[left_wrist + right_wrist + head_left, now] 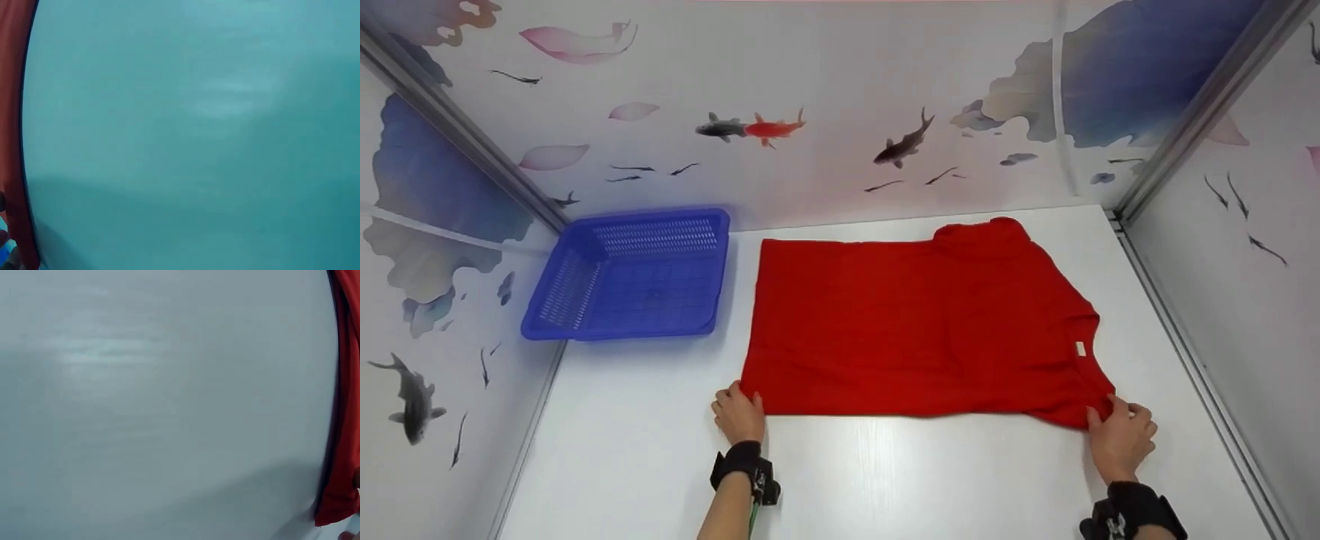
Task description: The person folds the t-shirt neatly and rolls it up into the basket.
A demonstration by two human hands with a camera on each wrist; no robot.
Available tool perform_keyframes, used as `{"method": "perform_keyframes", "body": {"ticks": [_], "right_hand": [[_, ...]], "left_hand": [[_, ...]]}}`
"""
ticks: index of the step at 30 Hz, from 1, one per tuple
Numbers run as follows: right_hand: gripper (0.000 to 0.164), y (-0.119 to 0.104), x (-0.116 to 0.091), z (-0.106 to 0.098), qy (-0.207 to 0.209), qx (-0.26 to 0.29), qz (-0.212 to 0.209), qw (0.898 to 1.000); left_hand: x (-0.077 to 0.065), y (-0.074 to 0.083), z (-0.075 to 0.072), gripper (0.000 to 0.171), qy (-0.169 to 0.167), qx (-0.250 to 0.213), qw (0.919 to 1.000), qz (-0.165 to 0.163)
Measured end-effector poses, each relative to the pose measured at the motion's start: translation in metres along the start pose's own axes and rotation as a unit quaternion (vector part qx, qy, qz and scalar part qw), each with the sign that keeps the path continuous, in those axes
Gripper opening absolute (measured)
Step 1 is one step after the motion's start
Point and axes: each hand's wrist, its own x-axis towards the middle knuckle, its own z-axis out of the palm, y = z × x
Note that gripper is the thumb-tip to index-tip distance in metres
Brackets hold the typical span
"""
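Observation:
A red T-shirt (885, 322) lies sideways on the white table, its hem to the left and its collar with a small white label (1081, 349) to the right. One short sleeve shows at the far side. At the near hem corner my left hand (739, 414) pinches the cloth between thumb and fingers. My right hand (1121, 439) pinches the near shoulder corner beside the collar. In the left wrist view the shirt's edge (12, 124) runs down the left side. The right wrist view has the red cloth (346, 439) along its right side, fingertips partly cut off.
A blue plastic basket (652, 335) with perforated walls stands at the back left of the table (870, 480), left of the shirt. White panels with painted fish (904, 142) and lotus leaves enclose the table at the back and both sides.

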Motion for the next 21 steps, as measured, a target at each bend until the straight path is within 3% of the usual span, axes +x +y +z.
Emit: {"method": "perform_keyframes", "body": {"ticks": [3,7,11,13,17,21], "right_hand": [[0.046,-0.003,0.001,-0.002,-0.041,-0.001,0.082,0.996],[0.041,-0.005,0.004,-0.006,-0.078,-0.010,0.117,0.990],[0.037,-0.003,0.010,-0.012,-0.100,-0.022,0.108,0.989],[0.037,0.000,0.011,-0.015,-0.108,-0.030,0.092,0.989],[0.035,0.009,0.008,-0.021,-0.124,-0.048,0.054,0.990],[0.034,0.018,-0.001,-0.025,-0.149,-0.048,0.047,0.987]], "left_hand": [[0.001,-0.006,-0.006,0.027,-0.012,-0.010,0.9997,-0.020],[0.002,-0.011,-0.011,0.017,-0.005,-0.052,0.9986,-0.008],[0.006,-0.017,-0.016,0.013,0.024,-0.069,0.9971,0.018],[0.006,-0.020,-0.020,0.012,0.023,-0.070,0.9968,0.031],[0.001,-0.033,-0.026,0.012,-0.010,-0.064,0.9972,0.038],[-0.010,-0.048,-0.032,0.013,-0.042,-0.064,0.9965,0.033]]}}
